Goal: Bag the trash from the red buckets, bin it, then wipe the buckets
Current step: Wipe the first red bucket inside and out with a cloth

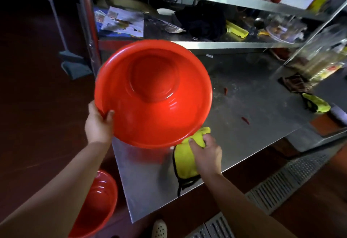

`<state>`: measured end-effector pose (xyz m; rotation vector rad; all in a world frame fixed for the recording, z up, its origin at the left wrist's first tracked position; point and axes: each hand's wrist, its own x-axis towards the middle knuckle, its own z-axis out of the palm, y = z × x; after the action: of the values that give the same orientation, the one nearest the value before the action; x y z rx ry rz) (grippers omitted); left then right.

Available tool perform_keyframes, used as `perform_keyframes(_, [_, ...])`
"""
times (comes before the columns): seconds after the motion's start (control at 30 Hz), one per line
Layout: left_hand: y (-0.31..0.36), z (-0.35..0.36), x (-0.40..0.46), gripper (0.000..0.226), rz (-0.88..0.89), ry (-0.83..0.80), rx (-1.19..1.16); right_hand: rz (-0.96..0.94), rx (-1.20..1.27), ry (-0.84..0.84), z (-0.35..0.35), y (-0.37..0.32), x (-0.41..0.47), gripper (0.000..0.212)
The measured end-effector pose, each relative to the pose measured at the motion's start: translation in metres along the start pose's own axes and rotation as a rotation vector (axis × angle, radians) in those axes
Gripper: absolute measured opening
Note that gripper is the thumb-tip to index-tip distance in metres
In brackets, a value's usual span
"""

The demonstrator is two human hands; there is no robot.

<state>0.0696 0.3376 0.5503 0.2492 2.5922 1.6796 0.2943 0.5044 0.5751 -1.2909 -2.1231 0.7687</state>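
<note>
We are at the wiping step: our left hand (pixel 98 125) grips the empty bucket (pixel 153 93) tilted above the worktop (pixel 244 106), our right hand (pixel 205 154) clutches the cloth (pixel 185 160) there; next, cloth into bucket.

A bucket (pixel 153 93) is held tilted above the table's (pixel 253 106) near-left corner, the left hand (pixel 98 125) on its rim at seven o'clock. At five o'clock, a cloth (pixel 185 159) lies on the table under the right hand (pixel 205 153). A second bucket (pixel 97 205) sits lower, at seven o'clock. A second cloth (pixel 316 103) lies at three o'clock; shelves (pixel 206 43) stand behind.
</note>
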Motion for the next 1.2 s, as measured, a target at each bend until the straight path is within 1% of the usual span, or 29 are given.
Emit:
perform_keyframes(0.03, [-0.001, -0.002, 0.001, 0.043, 0.006, -0.006, -0.011, -0.004, 0.062, 0.06, 0.002, -0.016, -0.003, 0.043])
perform_keyframes(0.07, [-0.003, -0.004, 0.001, 0.043, 0.009, -0.01, -0.023, -0.036, 0.09, 0.101, 0.006, -0.032, -0.007, 0.044])
perform_keyframes(0.1, [-0.006, -0.007, 0.002, 0.042, 0.006, -0.012, -0.039, -0.099, 0.077, 0.123, 0.013, -0.047, -0.01, 0.039])
perform_keyframes(0.13, [-0.007, -0.007, 0.001, 0.04, 0.006, -0.023, -0.054, -0.182, 0.025, 0.127, 0.02, -0.058, -0.01, 0.03])
perform_keyframes(0.17, [-0.008, -0.007, 0.0, 0.037, 0.005, -0.036, -0.063, -0.265, -0.064, 0.088, 0.029, -0.067, -0.01, 0.021])
perform_keyframes(0.2, [-0.011, -0.009, 0.0, 0.035, 0.005, -0.046, -0.065, -0.332, -0.159, -0.005, 0.044, -0.076, -0.011, 0.021])
perform_keyframes(0.23, [-0.015, -0.011, 0.0, 0.033, 0.01, -0.053, -0.059, -0.368, -0.234, -0.139, 0.062, -0.083, -0.014, 0.025])
perform_keyframes(0.3, [-0.022, -0.014, -0.002, 0.031, 0.04, -0.052, -0.025, -0.384, -0.362, -0.449, 0.098, -0.092, -0.023, 0.033])
perform_keyframes(0.33, [-0.026, -0.015, -0.004, 0.03, 0.059, -0.047, -0.004, -0.411, -0.423, -0.571, 0.117, -0.094, -0.03, 0.035])
perform_keyframes(0.37, [-0.029, -0.017, -0.005, 0.03, 0.074, -0.041, 0.013, -0.428, -0.457, -0.663, 0.133, -0.093, -0.038, 0.037])
perform_keyframes(0.4, [-0.033, -0.019, -0.006, 0.03, 0.084, -0.035, 0.024, -0.407, -0.432, -0.722, 0.145, -0.091, -0.046, 0.038])
perform_keyframes(0.47, [-0.041, -0.024, -0.004, 0.031, 0.09, -0.023, 0.037, -0.288, -0.308, -0.795, 0.161, -0.083, -0.06, 0.045])
perform_keyframes(0.5, [-0.045, -0.027, -0.002, 0.031, 0.087, -0.017, 0.041, -0.276, -0.284, -0.803, 0.166, -0.076, -0.066, 0.053])
perform_keyframes(0.57, [-0.052, -0.032, 0.004, 0.031, 0.077, -0.022, 0.027, -0.382, -0.384, -0.773, 0.177, -0.064, -0.07, 0.066])
perform_keyframes(0.6, [-0.056, -0.034, 0.006, 0.03, 0.071, -0.032, 0.009, -0.44, -0.443, -0.762, 0.182, -0.059, -0.067, 0.068])
perform_keyframes(0.67, [-0.064, -0.038, 0.009, 0.027, 0.053, -0.049, -0.025, -0.489, -0.535, -0.802, 0.192, -0.054, -0.053, 0.067])
perform_keyframes(0.77, [-0.075, -0.043, 0.014, 0.024, 0.065, -0.084, -0.05, -0.456, -0.664, -0.885, 0.203, -0.05, -0.023, 0.066])
perform_keyframes(0.87, [-0.082, -0.046, 0.02, 0.027, 0.105, -0.147, -0.076, -0.41, -0.793, -0.875, 0.208, -0.044, 0.006, 0.067])
perform_keyframes(0.93, [-0.087, -0.046, 0.021, 0.032, 0.092, -0.161, -0.099, -0.381, -0.821, -0.875, 0.211, -0.044, 0.016, 0.068])
perform_keyframes(1.0, [-0.099, -0.045, 0.016, 0.039, -0.013, -0.182, -0.106, -0.365, -0.84, -0.865, 0.216, -0.047, 0.014, 0.068])
perform_keyframes(1.1, [-0.124, -0.038, -0.007, 0.037, -0.235, -0.304, -0.097, -0.391, -0.833, -0.822, 0.219, -0.05, -0.008, 0.069])
perform_keyframes(1.13, [-0.129, -0.035, -0.016, 0.036, -0.269, -0.33, -0.122, -0.417, -0.805, -0.815, 0.218, -0.05, -0.022, 0.071])
perform_keyframes(1.2, [-0.133, -0.031, -0.027, 0.035, -0.273, -0.299, -0.143, -0.498, -0.732, -0.807, 0.216, -0.047, -0.056, 0.076])
